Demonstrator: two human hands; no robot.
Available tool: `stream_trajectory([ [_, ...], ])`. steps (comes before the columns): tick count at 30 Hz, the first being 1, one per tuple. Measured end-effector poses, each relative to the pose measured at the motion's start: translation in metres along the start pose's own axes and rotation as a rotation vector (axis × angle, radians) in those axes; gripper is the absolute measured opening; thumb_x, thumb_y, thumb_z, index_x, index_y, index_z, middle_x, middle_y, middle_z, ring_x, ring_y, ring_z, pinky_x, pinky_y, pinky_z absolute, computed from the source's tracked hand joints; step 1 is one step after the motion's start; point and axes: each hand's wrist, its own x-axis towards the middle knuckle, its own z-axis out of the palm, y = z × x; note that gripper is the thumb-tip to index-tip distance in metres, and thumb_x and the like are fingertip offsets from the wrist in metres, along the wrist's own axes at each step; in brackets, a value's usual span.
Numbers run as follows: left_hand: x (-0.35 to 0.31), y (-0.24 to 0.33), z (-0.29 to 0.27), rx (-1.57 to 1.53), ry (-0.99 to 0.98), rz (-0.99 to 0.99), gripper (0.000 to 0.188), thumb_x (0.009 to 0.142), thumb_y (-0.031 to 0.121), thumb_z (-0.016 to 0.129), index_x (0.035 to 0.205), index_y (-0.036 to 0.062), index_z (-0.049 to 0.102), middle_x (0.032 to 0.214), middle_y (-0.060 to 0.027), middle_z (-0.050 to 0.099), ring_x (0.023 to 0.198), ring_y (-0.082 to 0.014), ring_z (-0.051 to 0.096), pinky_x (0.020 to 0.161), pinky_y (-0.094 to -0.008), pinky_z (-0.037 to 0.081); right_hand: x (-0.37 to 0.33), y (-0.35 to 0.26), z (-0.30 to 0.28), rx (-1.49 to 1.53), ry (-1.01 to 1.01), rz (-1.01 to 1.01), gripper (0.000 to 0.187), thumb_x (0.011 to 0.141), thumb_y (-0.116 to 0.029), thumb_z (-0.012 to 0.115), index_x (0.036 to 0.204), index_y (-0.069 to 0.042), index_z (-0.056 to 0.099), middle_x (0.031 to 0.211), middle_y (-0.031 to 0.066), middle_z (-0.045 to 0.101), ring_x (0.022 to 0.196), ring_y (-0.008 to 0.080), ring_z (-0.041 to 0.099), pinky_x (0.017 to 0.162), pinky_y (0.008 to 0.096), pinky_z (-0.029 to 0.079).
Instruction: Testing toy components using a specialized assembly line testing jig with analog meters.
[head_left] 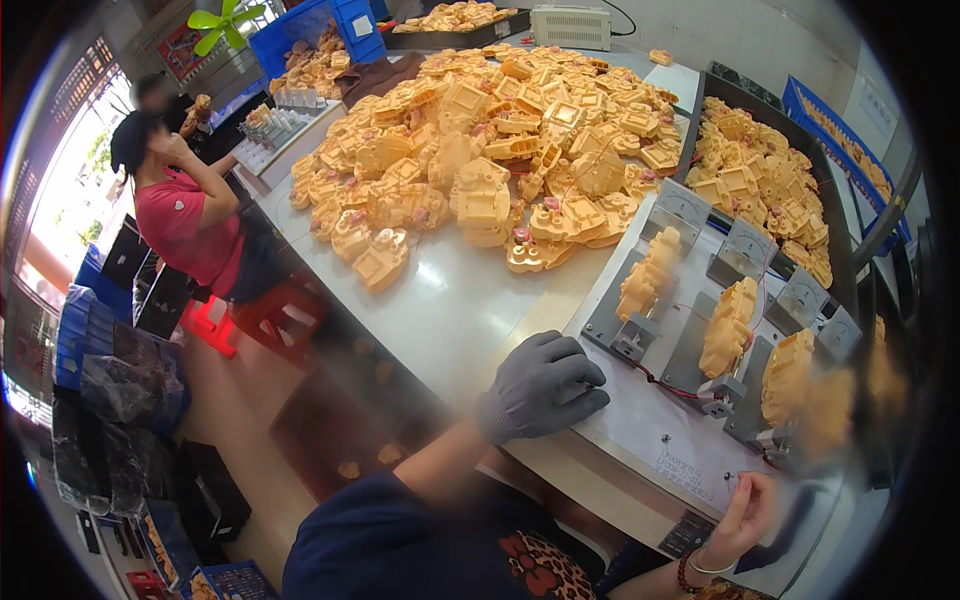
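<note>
- While at least three yellow housings (729,328) sit on fixtures (634,341) across the white board (640,430), beside dial meters (742,250), a large heap (480,195) lies loose on the table (430,320); work appears under way, with much left.
- Left hand (547,390), grey-gloved: at the board's edge, fingers curled; contents, if any, hidden.
- Right hand (748,515), bare: thumb and fingertips close together beside a metal stud (728,477); any pinch cannot be told.
- Dark tray (745,90): further housings, finished or not unclear.

Lettering (682,468) near the front edge of the board (632,400), markings (744,245) on the meters (801,297), a wall notice (878,108), none readable
</note>
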Motion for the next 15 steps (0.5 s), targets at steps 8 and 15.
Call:
stream_trajectory([
  [8, 0.0006, 0.0002, -0.0004, 0.002, -0.004, -0.005, 0.018, 0.071, 0.019, 0.08, 0.081, 0.0131, 0.066, 0.076, -0.004, 0.059, 0.071, -0.0253, 0.058, 0.066, -0.0363, 0.048, 0.0003, -0.0005, 0.0013, 0.017, 0.008, -0.011, 0.008, 0.097, -0.005, 0.051, 0.097, 0.002, 0.057, 0.091, 0.0025, 0.054, 0.078, 0.009, 0.047, 0.07, 0.0205, 0.037],
  [15, 0.0036, 0.0013, -0.0001, -0.018, 0.007, 0.004, 0.018, 0.072, 0.019, 0.079, 0.081, 0.0124, 0.066, 0.075, -0.0043, 0.059, 0.071, -0.0253, 0.057, 0.066, -0.036, 0.048, 0.0001, 0.0082, -0.0014, 0.014, 0.011, 0.014, 0.009, 0.097, -0.005, 0.052, 0.098, 0.002, 0.057, 0.09, 0.0019, 0.055, 0.075, 0.0071, 0.046, 0.066, 0.0192, 0.036],
])
